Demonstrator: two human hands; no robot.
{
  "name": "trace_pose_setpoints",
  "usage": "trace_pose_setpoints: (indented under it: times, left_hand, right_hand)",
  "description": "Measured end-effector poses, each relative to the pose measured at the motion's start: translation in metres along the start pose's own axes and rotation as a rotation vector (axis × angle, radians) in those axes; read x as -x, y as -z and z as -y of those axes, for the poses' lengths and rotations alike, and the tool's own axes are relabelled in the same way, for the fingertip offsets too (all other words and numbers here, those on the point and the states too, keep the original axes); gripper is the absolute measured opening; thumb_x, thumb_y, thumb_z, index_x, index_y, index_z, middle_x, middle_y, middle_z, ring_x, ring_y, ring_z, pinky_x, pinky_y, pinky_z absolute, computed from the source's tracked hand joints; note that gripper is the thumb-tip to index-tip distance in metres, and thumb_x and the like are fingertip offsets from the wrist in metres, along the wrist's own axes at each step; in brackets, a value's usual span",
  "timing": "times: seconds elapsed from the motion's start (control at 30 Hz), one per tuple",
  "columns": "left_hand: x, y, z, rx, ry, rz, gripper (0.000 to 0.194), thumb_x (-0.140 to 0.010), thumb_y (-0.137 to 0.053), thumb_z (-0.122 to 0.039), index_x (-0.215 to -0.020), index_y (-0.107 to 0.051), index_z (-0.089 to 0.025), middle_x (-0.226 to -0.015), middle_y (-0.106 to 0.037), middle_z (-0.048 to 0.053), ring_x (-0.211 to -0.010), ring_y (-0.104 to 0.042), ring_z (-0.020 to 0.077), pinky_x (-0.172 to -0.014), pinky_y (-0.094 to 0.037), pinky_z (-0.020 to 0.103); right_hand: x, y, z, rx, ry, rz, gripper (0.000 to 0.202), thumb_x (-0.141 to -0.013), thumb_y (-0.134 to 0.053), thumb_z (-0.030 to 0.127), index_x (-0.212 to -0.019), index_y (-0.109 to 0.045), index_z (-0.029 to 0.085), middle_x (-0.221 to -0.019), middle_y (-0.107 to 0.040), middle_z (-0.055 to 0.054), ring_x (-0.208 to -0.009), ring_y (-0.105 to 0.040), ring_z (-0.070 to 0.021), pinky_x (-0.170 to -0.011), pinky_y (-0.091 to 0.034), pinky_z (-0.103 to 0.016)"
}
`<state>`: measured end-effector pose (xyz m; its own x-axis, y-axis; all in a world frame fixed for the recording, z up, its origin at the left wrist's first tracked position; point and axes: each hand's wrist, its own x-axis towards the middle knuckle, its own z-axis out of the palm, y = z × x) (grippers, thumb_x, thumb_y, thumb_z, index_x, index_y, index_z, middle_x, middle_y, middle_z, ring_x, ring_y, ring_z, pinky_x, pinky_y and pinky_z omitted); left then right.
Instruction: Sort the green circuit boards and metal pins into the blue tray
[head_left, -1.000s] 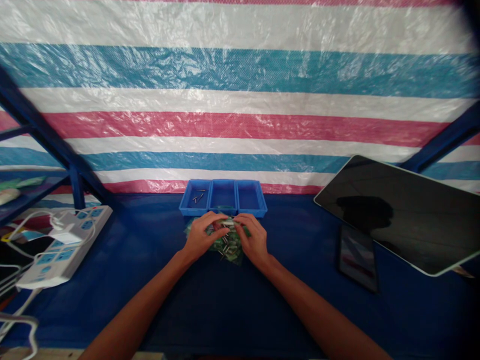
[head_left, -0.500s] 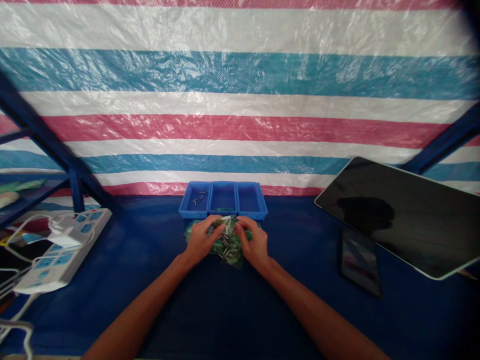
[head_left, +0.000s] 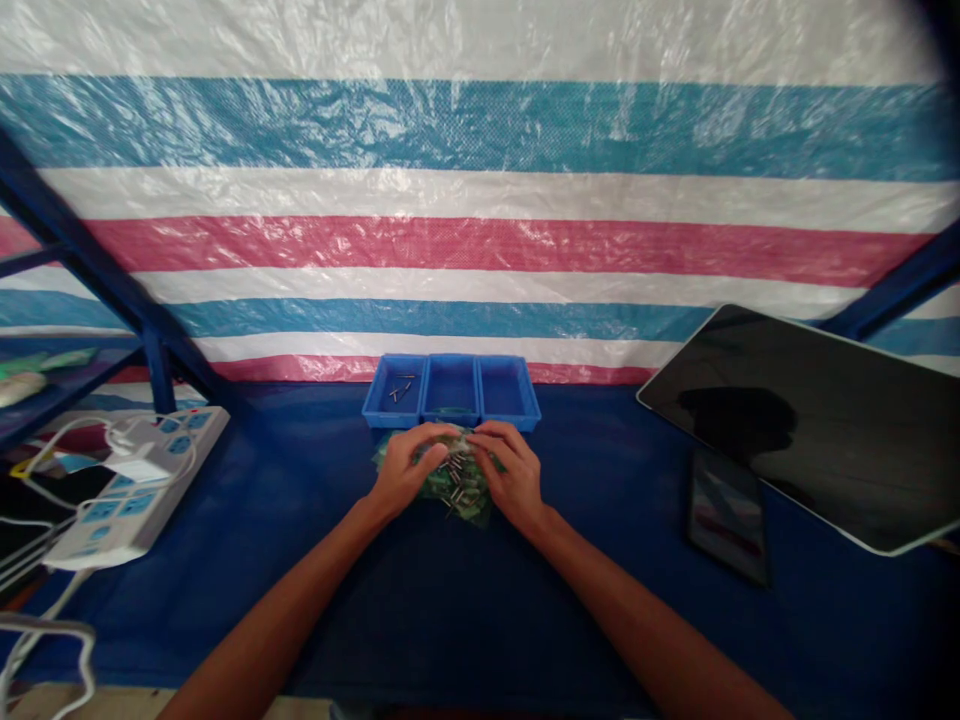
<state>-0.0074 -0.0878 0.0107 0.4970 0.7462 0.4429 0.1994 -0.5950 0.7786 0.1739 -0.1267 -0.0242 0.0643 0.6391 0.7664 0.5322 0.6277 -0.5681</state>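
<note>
Two bare hands meet over a small heap of short metal pins (head_left: 454, 478) lying on a crumpled green plastic bag (head_left: 471, 505). On the left hand (head_left: 405, 470) the fingers (head_left: 429, 440) are curled down with their tips resting among the pins at the far edge of the heap, and on the right hand (head_left: 511, 474) the fingers (head_left: 491, 436) are bent the same way, their tips nearly touching those of the other hand. Whether either hand has actually pinched a pin I cannot tell, since the knuckles hide the tips and the pins are too small to make out one by one. The heap and its bag lie directly beneath the fingertips and between the two palms, with a corner of green showing on the near side, towards the wrists. Just beyond the fingertips stands a blue tray (head_left: 451, 419) with three compartments in a row; a few loose pins (head_left: 400, 388) lie in its left compartment, while I cannot tell what the other two hold. All of it sits on a dark blue table (head_left: 450, 610), over which both forearms stretch back from the hands. Well off to the left of the hands lies a white power strip (head_left: 131, 490) with cables plugged in. To the right of them a dark phone (head_left: 729, 512) lies flat, and past it a large dark tablet (head_left: 814, 420) leans tilted. Behind the tray hangs a striped plastic sheet (head_left: 480, 200) in white, blue and pink.
</note>
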Motion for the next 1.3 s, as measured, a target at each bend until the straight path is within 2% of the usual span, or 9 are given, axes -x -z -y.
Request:
trace_pose_setpoints:
  times: [0.23, 0.33, 0.47, 0.6, 0.77, 0.87, 0.97, 1.13, 1.3]
  left_hand:
    - [-0.003, -0.003, 0.001, -0.273, -0.123, -0.123, 0.022, -0.086, -0.060, -0.035, -0.096, -0.068, -0.018, -0.107, -0.058, 0.009, -0.099, -0.057, 0.0194, -0.087, -0.047, 0.033]
    - [-0.003, -0.004, 0.002, -0.260, -0.124, -0.077, 0.018, -0.088, -0.057, -0.031, -0.096, -0.065, -0.017, -0.104, -0.062, 0.009, -0.099, -0.059, 0.0191, -0.090, -0.046, 0.032]
    - [-0.002, -0.006, 0.003, -0.260, -0.056, -0.069, 0.018, -0.089, -0.056, -0.031, -0.099, -0.061, -0.017, -0.093, -0.067, 0.004, -0.085, -0.063, 0.0157, -0.083, -0.049, 0.028]
    - [-0.001, -0.007, 0.005, -0.161, 0.030, -0.154, 0.025, -0.086, -0.059, -0.034, -0.104, -0.055, -0.017, -0.097, -0.066, 0.004, -0.085, -0.064, 0.0156, -0.077, -0.049, 0.027]
    - [0.001, -0.009, 0.005, 0.035, 0.149, -0.086, 0.036, -0.087, -0.058, -0.037, -0.114, -0.043, -0.018, -0.061, -0.057, -0.006, -0.052, -0.054, 0.0098, -0.053, -0.043, 0.021]
    - [0.002, -0.010, 0.005, 0.070, 0.160, -0.064, 0.036, -0.087, -0.057, -0.037, -0.114, -0.043, -0.018, -0.057, -0.053, -0.008, -0.048, -0.052, 0.0097, -0.050, -0.042, 0.021]
    - [0.002, -0.009, 0.005, 0.046, 0.143, -0.083, 0.037, -0.088, -0.055, -0.038, -0.117, -0.044, -0.018, -0.067, -0.060, -0.003, -0.055, -0.058, 0.0118, -0.056, -0.047, 0.023]
    - [-0.001, -0.001, -0.003, -0.121, -0.038, -0.012, 0.032, -0.090, -0.050, -0.042, -0.111, -0.057, -0.018, -0.105, -0.062, 0.008, -0.097, -0.060, 0.0193, -0.086, -0.049, 0.032]
    - [-0.003, 0.000, 0.000, -0.321, -0.121, -0.111, 0.026, -0.086, -0.059, -0.036, -0.104, -0.067, -0.020, -0.108, -0.056, 0.010, -0.101, -0.056, 0.0200, -0.085, -0.049, 0.033]
  right_hand:
    - [-0.001, 0.002, 0.004, 0.037, -0.040, 0.011, 0.017, -0.091, -0.051, 0.023, -0.094, -0.067, 0.020, -0.089, -0.069, -0.005, -0.085, -0.065, -0.0167, -0.083, -0.053, -0.033]
    - [0.002, 0.000, 0.002, 0.053, -0.068, 0.016, 0.015, -0.090, -0.052, 0.024, -0.094, -0.066, 0.020, -0.088, -0.070, -0.005, -0.082, -0.066, -0.0162, -0.081, -0.054, -0.031]
    - [0.005, -0.001, -0.001, 0.065, -0.123, -0.052, 0.018, -0.090, -0.053, 0.025, -0.104, -0.062, 0.021, -0.091, -0.069, -0.004, -0.082, -0.066, -0.0158, -0.078, -0.055, -0.029]
    - [0.003, 0.000, -0.001, 0.016, -0.039, 0.034, 0.027, -0.092, -0.045, 0.016, -0.112, -0.062, 0.022, -0.101, -0.065, -0.007, -0.091, -0.064, -0.0162, -0.082, -0.054, -0.031]
    - [0.001, 0.000, 0.000, 0.025, 0.014, 0.023, 0.027, -0.088, -0.051, 0.015, -0.108, -0.065, 0.025, -0.111, -0.056, -0.009, -0.093, -0.061, -0.0162, -0.074, -0.054, -0.030]
    - [0.001, 0.000, -0.001, 0.022, 0.006, 0.034, 0.023, -0.088, -0.052, 0.016, -0.104, -0.066, 0.024, -0.109, -0.056, -0.008, -0.092, -0.060, -0.0162, -0.073, -0.054, -0.030]
    - [-0.001, 0.001, 0.000, 0.018, 0.006, 0.034, 0.020, -0.088, -0.052, 0.017, -0.102, -0.066, 0.023, -0.104, -0.059, -0.008, -0.093, -0.061, -0.0166, -0.078, -0.054, -0.032]
    - [-0.003, 0.003, 0.003, 0.015, 0.004, 0.026, 0.017, -0.089, -0.051, 0.016, -0.097, -0.065, 0.021, -0.100, -0.063, -0.008, -0.094, -0.062, -0.0174, -0.085, -0.052, -0.034]
    - [-0.002, 0.003, 0.001, 0.040, -0.046, 0.008, 0.015, -0.089, -0.051, 0.018, -0.095, -0.065, 0.020, -0.093, -0.065, -0.007, -0.088, -0.063, -0.0169, -0.081, -0.052, -0.032]
